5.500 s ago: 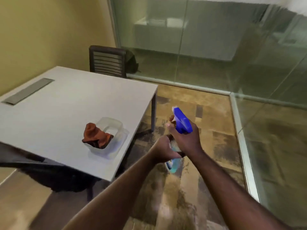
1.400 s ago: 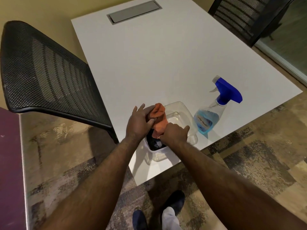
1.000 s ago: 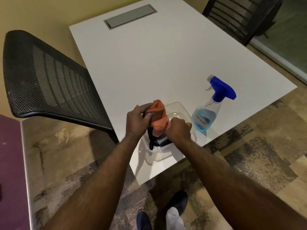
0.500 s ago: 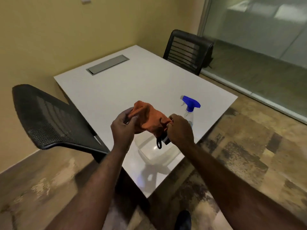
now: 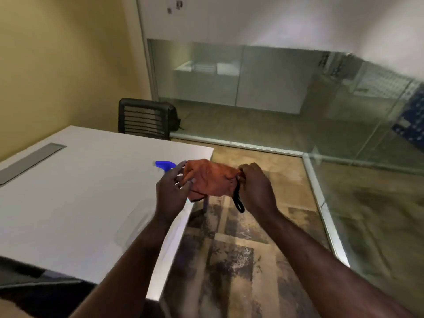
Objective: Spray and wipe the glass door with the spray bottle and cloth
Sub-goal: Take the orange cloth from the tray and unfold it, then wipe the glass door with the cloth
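Orange cloth (image 5: 210, 179) stretches between your hands: your left hand (image 5: 171, 192) pinches its left edge, your right hand (image 5: 257, 188) its right corner, black loop dangling. Since half a second ago, you've swung it off the surface (image 5: 68, 191), hiding the spray bottle (image 5: 165, 165) except its blue head.

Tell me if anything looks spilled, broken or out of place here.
Nothing stands out. Both hands, left hand and right hand, hold the orange cloth above the white table edge; the spray bottle's blue head shows behind them. The picture is blurred, so small spills could be missed.
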